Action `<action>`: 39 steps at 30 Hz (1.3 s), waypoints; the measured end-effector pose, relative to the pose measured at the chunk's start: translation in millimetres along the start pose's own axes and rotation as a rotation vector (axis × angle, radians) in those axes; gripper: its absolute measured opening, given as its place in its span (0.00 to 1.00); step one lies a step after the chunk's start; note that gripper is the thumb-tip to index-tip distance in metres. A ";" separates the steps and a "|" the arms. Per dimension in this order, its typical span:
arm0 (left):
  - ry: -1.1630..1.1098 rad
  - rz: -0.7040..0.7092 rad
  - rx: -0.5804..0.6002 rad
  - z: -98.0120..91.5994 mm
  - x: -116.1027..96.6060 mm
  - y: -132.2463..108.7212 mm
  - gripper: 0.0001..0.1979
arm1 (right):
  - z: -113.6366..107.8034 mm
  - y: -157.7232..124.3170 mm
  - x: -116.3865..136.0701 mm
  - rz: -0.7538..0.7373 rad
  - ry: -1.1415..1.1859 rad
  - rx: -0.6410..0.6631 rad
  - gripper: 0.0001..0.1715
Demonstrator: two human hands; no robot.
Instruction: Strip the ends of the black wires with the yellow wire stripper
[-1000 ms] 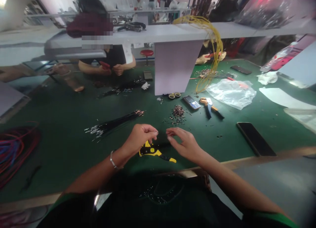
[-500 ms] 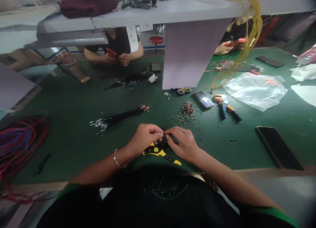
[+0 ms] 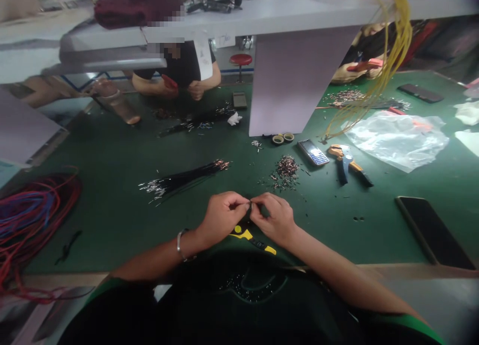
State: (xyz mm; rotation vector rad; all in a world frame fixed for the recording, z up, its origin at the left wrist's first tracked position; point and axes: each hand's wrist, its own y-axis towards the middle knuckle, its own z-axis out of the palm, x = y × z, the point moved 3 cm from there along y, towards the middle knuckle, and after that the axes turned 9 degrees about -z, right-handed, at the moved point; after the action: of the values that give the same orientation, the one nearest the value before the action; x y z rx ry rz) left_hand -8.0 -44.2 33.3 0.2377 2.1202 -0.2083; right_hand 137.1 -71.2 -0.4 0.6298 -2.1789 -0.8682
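My left hand [image 3: 226,216] and my right hand [image 3: 274,216] meet over the table, thumb and fingertips pinched on each side. Whatever lies between the fingertips is too small and dark to make out. Beneath them lies a yellow and black crimping tool [image 3: 245,234], partly covered by my left hand. A bundle of black wires [image 3: 187,177] rests to the left, with silvery tips at one end and coppery tips at the other. Beyond my right hand is a heap of small copper-coloured and dark pieces [image 3: 287,167].
On the green table [image 3: 329,235] are a keypad phone [image 3: 313,152], orange-and-blue-handled pliers [image 3: 349,164], a smartphone [image 3: 434,231], tape rolls [image 3: 283,138] and a plastic bag [image 3: 398,138]. Red and blue wire coils [image 3: 33,215] lie left. A co-worker's hands [image 3: 183,88] work opposite, below the shelf [image 3: 284,13].
The whole view has shifted slightly, moving the table items rightward. Both hands stay pinched together; my left hand now covers more of the crimping tool.
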 end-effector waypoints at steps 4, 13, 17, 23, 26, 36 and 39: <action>0.054 0.165 -0.063 3.1 -0.9 -2.4 0.08 | -1.7 2.9 -2.7 0.208 0.134 0.012 0.06; 0.192 0.419 -0.174 6.8 4.3 -5.9 0.10 | 4.2 1.6 -7.8 0.560 0.627 0.041 0.05; -0.001 0.044 0.041 2.5 8.2 3.1 0.08 | -3.1 2.0 -2.9 0.141 0.206 0.014 0.06; -0.255 -0.228 0.261 0.8 9.5 6.1 0.06 | -2.7 0.5 3.8 -0.126 0.125 0.020 0.09; -0.131 -0.054 0.140 0.8 8.8 4.1 0.07 | -2.4 1.1 4.4 -0.089 0.117 0.037 0.09; 0.288 0.500 -0.052 9.4 8.2 -4.8 0.11 | -1.4 -0.6 -3.0 0.237 0.272 0.126 0.08; 0.396 0.561 -0.084 12.1 10.0 -7.3 0.12 | 5.8 -6.1 -9.6 0.480 0.484 0.158 0.05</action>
State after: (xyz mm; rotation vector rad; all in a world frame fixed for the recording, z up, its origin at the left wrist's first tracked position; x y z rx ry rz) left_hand -5.1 -53.3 18.8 0.8641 2.3428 0.2798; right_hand 139.9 -66.7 -12.0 0.3196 -1.8420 -0.2559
